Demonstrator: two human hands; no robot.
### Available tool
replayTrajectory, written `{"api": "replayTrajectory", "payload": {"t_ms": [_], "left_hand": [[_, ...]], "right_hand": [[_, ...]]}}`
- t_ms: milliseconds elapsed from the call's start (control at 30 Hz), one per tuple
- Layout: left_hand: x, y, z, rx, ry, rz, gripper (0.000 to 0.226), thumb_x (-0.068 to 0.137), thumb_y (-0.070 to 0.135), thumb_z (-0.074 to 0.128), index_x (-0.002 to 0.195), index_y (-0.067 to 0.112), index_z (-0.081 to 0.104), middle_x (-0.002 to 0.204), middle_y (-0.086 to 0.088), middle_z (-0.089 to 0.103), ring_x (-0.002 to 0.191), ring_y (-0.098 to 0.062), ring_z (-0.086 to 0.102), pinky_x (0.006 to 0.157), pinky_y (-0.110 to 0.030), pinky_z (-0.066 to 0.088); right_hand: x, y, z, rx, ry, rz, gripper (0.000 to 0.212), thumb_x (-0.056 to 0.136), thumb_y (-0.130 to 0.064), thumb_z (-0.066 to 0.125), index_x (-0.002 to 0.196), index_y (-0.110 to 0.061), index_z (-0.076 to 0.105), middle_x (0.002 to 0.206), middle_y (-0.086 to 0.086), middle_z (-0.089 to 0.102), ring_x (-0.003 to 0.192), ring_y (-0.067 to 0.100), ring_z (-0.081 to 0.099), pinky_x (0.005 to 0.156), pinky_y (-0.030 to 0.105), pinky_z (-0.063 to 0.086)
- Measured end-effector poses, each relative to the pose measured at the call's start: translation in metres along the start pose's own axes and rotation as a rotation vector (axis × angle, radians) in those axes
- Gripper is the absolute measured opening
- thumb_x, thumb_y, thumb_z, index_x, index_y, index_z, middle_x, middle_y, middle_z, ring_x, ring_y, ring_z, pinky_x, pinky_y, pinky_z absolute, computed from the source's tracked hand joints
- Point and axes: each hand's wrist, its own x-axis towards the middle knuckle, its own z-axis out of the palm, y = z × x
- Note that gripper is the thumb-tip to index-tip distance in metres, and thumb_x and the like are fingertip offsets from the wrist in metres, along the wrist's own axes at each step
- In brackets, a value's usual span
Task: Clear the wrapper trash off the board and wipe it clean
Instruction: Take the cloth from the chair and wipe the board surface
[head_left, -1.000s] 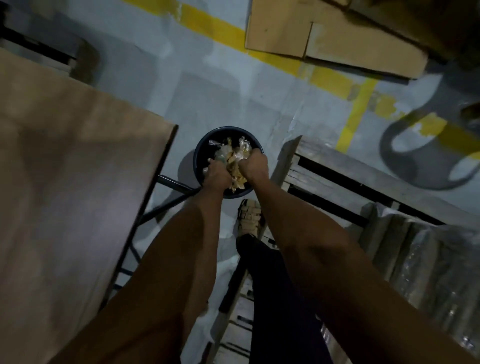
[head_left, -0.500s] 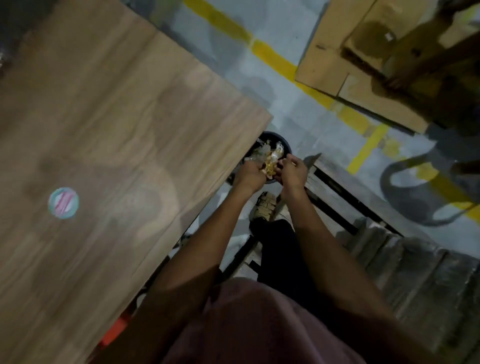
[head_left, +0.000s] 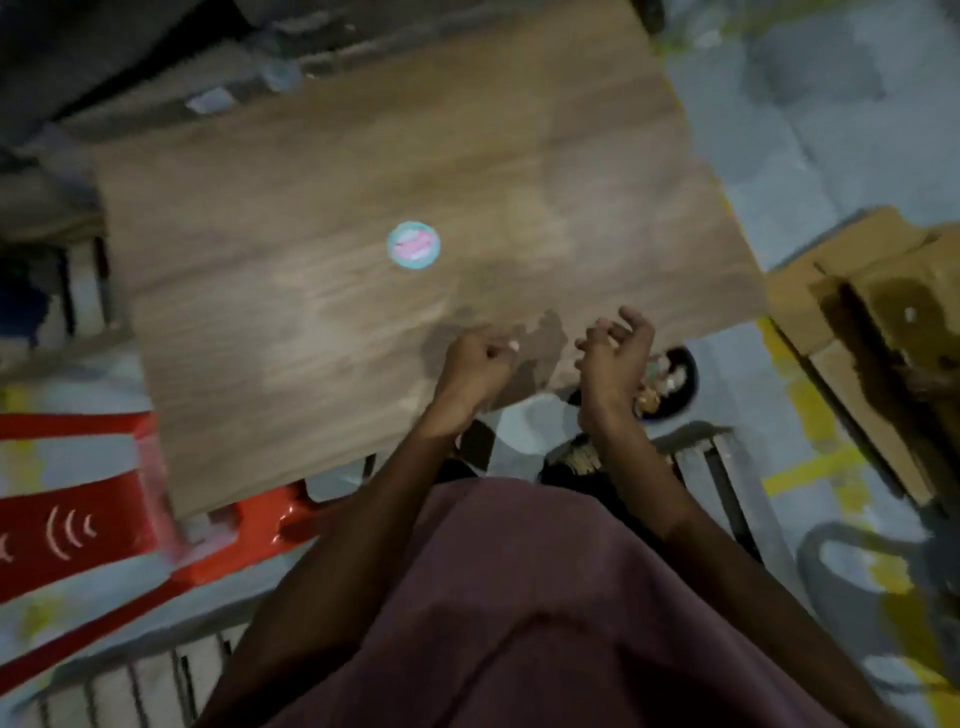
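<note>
A wooden board (head_left: 322, 218) fills the middle of the head view. One small round teal and pink item (head_left: 413, 245) lies on it near the centre. My left hand (head_left: 478, 358) hovers over the board's near right part with loosely curled fingers and nothing in it. My right hand (head_left: 615, 348) is raised beside it at the board's right edge, fingers spread and relaxed, holding nothing. Behind my right hand a black bin (head_left: 675, 382) stands on the floor with crumpled wrappers (head_left: 655, 382) inside.
A red plastic piece (head_left: 78, 525) sits low at the left under the board. Flattened cardboard (head_left: 872, 322) lies on the floor at the right. Grey floor with yellow lines (head_left: 810, 467) surrounds the bin. A wooden pallet (head_left: 706, 462) is near my legs.
My hands let go of the wrappers in the bin and rose up to the board's right edge. The view swung left, so the board now fills the frame.
</note>
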Motion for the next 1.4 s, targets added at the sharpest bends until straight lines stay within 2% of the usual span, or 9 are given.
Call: {"api": "replayTrajectory", "payload": {"t_ms": [433, 567, 700, 800, 900, 1000, 1167, 1267, 1400], "left_hand": [[-0.068, -0.117, -0.185, -0.308, 0.558, -0.111, 0.028, 0.099, 0.02, 0.064, 0.124, 0.009, 0.07, 0.107, -0.008, 0.073, 0.091, -0.018, 0.067, 0.079, -0.024, 0.048], [-0.089, -0.161, -0.209, -0.466, 0.784, -0.213, 0.031, 0.097, 0.017, 0.066, 0.126, 0.008, 0.069, 0.106, -0.015, 0.075, 0.093, -0.027, 0.072, 0.076, -0.025, 0.05], [-0.114, -0.196, -0.217, -0.595, 0.96, -0.299, 0.032, 0.093, 0.018, 0.066, 0.123, 0.008, 0.07, 0.106, -0.016, 0.075, 0.095, -0.032, 0.073, 0.082, -0.035, 0.059], [-0.122, -0.23, -0.226, -0.679, 1.05, -0.324, 0.042, 0.083, 0.03, 0.063, 0.12, 0.011, 0.07, 0.107, -0.015, 0.074, 0.097, -0.033, 0.072, 0.087, -0.048, 0.061], [-0.131, -0.256, -0.244, -0.687, 1.136, -0.366, 0.03, 0.091, 0.017, 0.062, 0.118, 0.007, 0.072, 0.111, -0.012, 0.074, 0.099, -0.027, 0.07, 0.09, -0.04, 0.058], [-0.141, -0.281, -0.269, -0.78, 1.259, -0.374, 0.018, 0.096, 0.006, 0.058, 0.104, 0.015, 0.072, 0.101, -0.009, 0.074, 0.087, -0.02, 0.066, 0.071, -0.026, 0.052], [-0.129, -0.364, -0.312, -1.055, 1.288, -0.43, 0.025, 0.097, 0.002, 0.058, 0.119, 0.004, 0.069, 0.101, -0.011, 0.069, 0.079, -0.018, 0.063, 0.063, -0.029, 0.051], [-0.108, -0.418, -0.33, -1.141, 1.272, -0.489, 0.024, 0.096, 0.003, 0.059, 0.118, 0.003, 0.068, 0.099, -0.012, 0.065, 0.08, -0.019, 0.06, 0.061, -0.031, 0.049], [-0.074, -0.476, -0.347, -1.378, 1.235, -0.508, 0.016, 0.097, 0.004, 0.059, 0.104, 0.017, 0.065, 0.099, -0.008, 0.063, 0.089, -0.024, 0.06, 0.077, -0.044, 0.059]], "right_hand": [[-0.12, 0.008, 0.194, -0.423, -0.715, -0.153, 0.051, 0.078, -0.032, 0.059, 0.128, -0.03, 0.045, 0.11, -0.005, 0.06, 0.112, 0.037, 0.067, 0.096, 0.055, 0.054], [-0.146, 0.01, 0.224, -0.535, -0.897, -0.199, 0.041, 0.095, -0.017, 0.059, 0.134, -0.021, 0.048, 0.119, 0.007, 0.062, 0.111, 0.038, 0.067, 0.078, 0.043, 0.054], [-0.17, 0.014, 0.257, -0.674, -1.09, -0.276, 0.038, 0.099, -0.014, 0.057, 0.136, -0.018, 0.05, 0.117, 0.004, 0.061, 0.111, 0.035, 0.066, 0.086, 0.043, 0.053], [-0.199, 0.024, 0.294, -0.742, -1.167, -0.313, 0.035, 0.097, -0.013, 0.058, 0.131, -0.02, 0.054, 0.115, 0.004, 0.062, 0.104, 0.034, 0.068, 0.076, 0.038, 0.052], [-0.237, 0.039, 0.324, -0.811, -1.237, -0.361, 0.033, 0.094, -0.009, 0.057, 0.123, -0.024, 0.055, 0.113, 0.009, 0.065, 0.089, 0.027, 0.065, 0.063, 0.033, 0.052], [-0.276, 0.06, 0.36, -0.848, -1.327, -0.441, 0.033, 0.091, -0.009, 0.056, 0.12, -0.024, 0.057, 0.097, 0.004, 0.066, 0.087, 0.03, 0.069, 0.071, 0.043, 0.062], [-0.335, 0.115, 0.438, -0.984, -1.412, -0.557, 0.031, 0.091, -0.006, 0.06, 0.12, -0.015, 0.064, 0.108, 0.014, 0.072, 0.094, 0.034, 0.073, 0.088, 0.048, 0.061], [-0.359, 0.161, 0.483, -1.108, -1.465, -0.617, 0.029, 0.091, -0.006, 0.064, 0.119, -0.008, 0.072, 0.116, 0.013, 0.074, 0.107, 0.028, 0.07, 0.099, 0.035, 0.055], [-0.368, 0.234, 0.532, -1.354, -1.503, -0.67, 0.022, 0.091, -0.013, 0.068, 0.109, -0.005, 0.078, 0.121, 0.014, 0.075, 0.119, 0.03, 0.066, 0.102, 0.031, 0.05]]}}
